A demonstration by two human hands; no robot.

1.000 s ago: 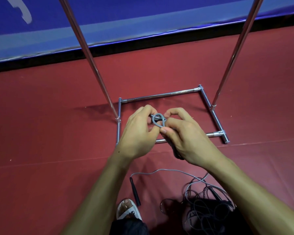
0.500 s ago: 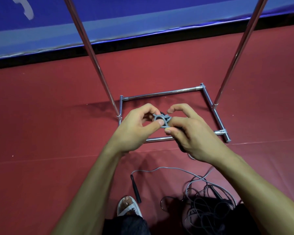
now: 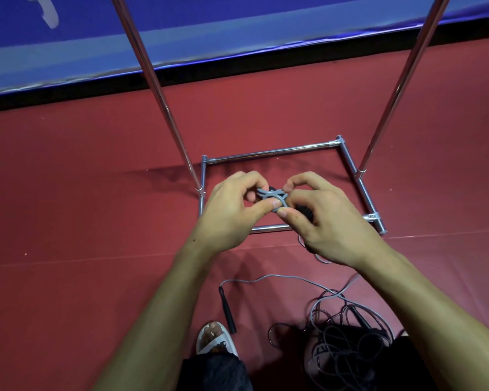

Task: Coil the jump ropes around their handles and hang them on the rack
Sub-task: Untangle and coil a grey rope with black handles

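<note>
Two chrome uprights of the rack [image 3: 268,151] ran out of the top of the frame, one left of centre and one at the right. Its rectangular base lay flat on the red mat [image 3: 96,198] in the middle. Across the top ran a black strip [image 3: 68,91] and then blue padding [image 3: 237,21] with a paler band. A seam [image 3: 68,261] crossed the mat just below the base's near rail.

Both my hands met over that base at the centre of the frame. My left hand [image 3: 232,213] pinched the grey rope [image 3: 268,194] between thumb and forefinger. My right hand [image 3: 331,224] pinched it from the other side, our thumb tips nearly touching. Between them the cord crossed itself in a small flat loop, its long axis running left to right. The black handle [image 3: 304,212] sat under my curled right fingers, pointing from the centre toward the lower right beneath my palm, mostly hidden.

At the lower right a tangle of ropes [image 3: 339,337] lay on the mat. Left of it a second black handle [image 3: 227,311] lay nearly upright in the frame, its top tilted slightly left. Its cord left that top end and curved right toward the tangle. My sandal [image 3: 213,341] sat just below it.
</note>
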